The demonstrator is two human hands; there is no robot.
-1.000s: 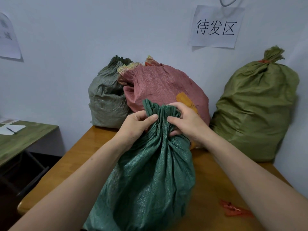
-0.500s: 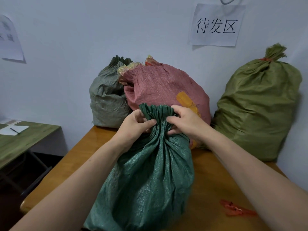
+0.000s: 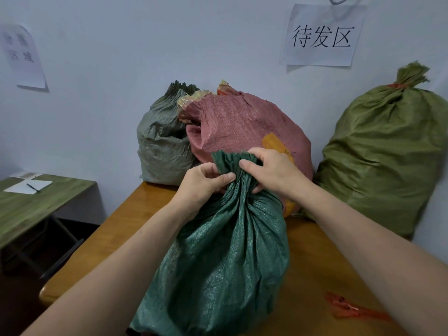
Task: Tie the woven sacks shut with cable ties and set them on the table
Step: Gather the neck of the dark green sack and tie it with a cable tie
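A dark green sack (image 3: 218, 263) stood nearest, at the near edge of a glossy wooden table (image 3: 116, 229). The left hand (image 3: 201, 187) pinched the sack's gathered neck from 9 o'clock, thumb pressed across the pleats. The right hand (image 3: 271, 173) gripped the same neck from 3 o'clock, fingers curled round it. At 4 o'clock of the sack, orange cable ties (image 3: 349, 309) lay on the tabletop.

Farther back, a pink sack (image 3: 242, 127) sat just behind the hands. A grey-green sack (image 3: 162, 146) touched it at 9 o'clock, and an olive sack (image 3: 388, 161) leaned against the wall at 3 o'clock, its neck bound by an orange tie (image 3: 397, 85). A green side table (image 3: 29, 207) stood at 9 o'clock, apart from the wooden one, carrying a sheet of paper (image 3: 28, 186) and a pen (image 3: 32, 187). On the pale wall hung a printed sign (image 3: 322, 35) at 1 o'clock and a second sheet (image 3: 23, 57) at 10 o'clock.

Half a second before, the frill above the fingers had stood squarer. Now it tipped toward 11 o'clock, and the left thumb reached farther across the neck.

The green sack's base ran off the lower edge, so what it rested on could not be told. The fingers covered the neck where any tie would sit. The right forearm hid part of the loose ties, and the second sheet's writing was too blurred to read.
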